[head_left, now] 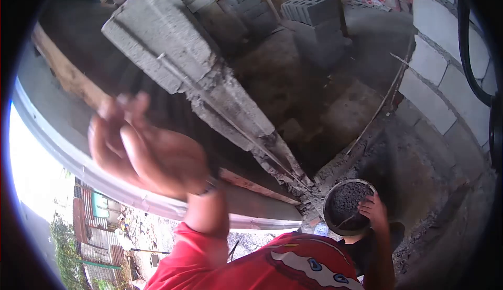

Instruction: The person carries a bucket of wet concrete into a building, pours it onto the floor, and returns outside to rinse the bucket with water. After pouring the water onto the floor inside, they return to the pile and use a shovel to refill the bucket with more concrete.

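My left hand [152,151] is raised at the left, in front of the wooden plank and the dark gap behind it. Motion blurs it, but its bent fingers look apart and I see nothing in them. At the lower right, my right hand [372,209] grips the rim of a round bucket [328,217]. Grey wet mortar [348,198] lies inside the bucket, with a thin stick-like thing across its lower part. A rough concrete column [173,54] with a long rod [209,101] along it runs diagonally between my hands.
A wooden plank [68,70] and a pale metal edge [68,153] run along the left. Stacked hollow blocks [314,9] stand at the back. A block wall [432,70] rises at the right, with a black hose [466,54] before it.
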Available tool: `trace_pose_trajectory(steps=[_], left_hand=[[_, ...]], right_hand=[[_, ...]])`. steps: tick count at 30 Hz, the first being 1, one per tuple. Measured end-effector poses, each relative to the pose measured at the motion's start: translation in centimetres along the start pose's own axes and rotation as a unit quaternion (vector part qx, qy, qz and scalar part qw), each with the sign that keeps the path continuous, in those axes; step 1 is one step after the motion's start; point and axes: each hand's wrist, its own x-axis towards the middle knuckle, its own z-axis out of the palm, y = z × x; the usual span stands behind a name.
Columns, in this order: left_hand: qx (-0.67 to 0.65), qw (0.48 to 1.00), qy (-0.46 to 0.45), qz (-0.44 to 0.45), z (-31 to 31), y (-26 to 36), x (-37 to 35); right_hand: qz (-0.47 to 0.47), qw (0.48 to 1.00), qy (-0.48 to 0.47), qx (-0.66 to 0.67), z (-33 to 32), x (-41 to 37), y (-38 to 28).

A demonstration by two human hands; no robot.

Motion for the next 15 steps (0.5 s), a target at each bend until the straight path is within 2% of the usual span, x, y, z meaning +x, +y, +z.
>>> trace_pose_trajectory(steps=[2, 3, 4, 5, 6, 7, 8, 10, 12, 13, 14, 15], left_hand=[[0.056, 0.997, -0.046, 0.007, 1.9, -2.1, 1.8], [0.062, 0.995, -0.080, -0.008, 2.8, -2.9, 2.1], [0.091, 0.984, -0.146, -0.036, 2.6, -3.7, 2.3], [0.018, 0.976, -0.176, -0.126, 2.6, -4.1, 2.3], [-0.034, 0.956, -0.207, -0.207, 1.3, -5.1, 3.3], [0.006, 0.945, -0.168, -0.281, 1.5, -4.8, 3.5], [-0.101, 0.907, -0.254, -0.319, -0.8, -6.3, 4.9], [-0.024, 0.929, -0.239, -0.283, -1.4, -7.0, 6.3], [0.085, 0.946, -0.205, -0.237, -0.5, -7.3, 7.1], [0.251, 0.955, -0.129, -0.091, 3.9, -5.9, 4.9], [0.246, 0.954, -0.137, -0.099, 5.3, -6.4, 4.4], [0.295, 0.938, -0.149, -0.099, 5.1, -6.7, 4.5]], right_hand=[[0.020, 0.998, -0.032, 0.060, 0.4, 0.8, 0.6], [0.043, 0.998, 0.003, 0.047, 1.4, 0.4, 0.0], [-0.008, 0.998, -0.033, 0.057, 1.0, 0.8, 1.6], [0.028, 0.999, -0.025, 0.036, 2.3, 0.4, 0.2], [0.078, 0.993, -0.034, 0.086, 3.2, 0.8, -0.2], [0.089, 0.986, -0.061, 0.128, 3.2, 1.5, 0.5], [0.109, 0.980, -0.054, 0.158, 3.8, 1.5, 0.1], [0.127, 0.976, -0.011, 0.177, 4.2, 2.2, 0.8], [0.157, 0.977, 0.039, 0.142, 4.9, 1.8, -0.4], [0.160, 0.974, 0.047, 0.152, 4.8, 2.1, -1.1], [0.164, 0.978, 0.053, 0.121, 4.6, 2.6, -1.0], [0.177, 0.979, 0.056, 0.089, 4.4, 2.4, -0.5]])
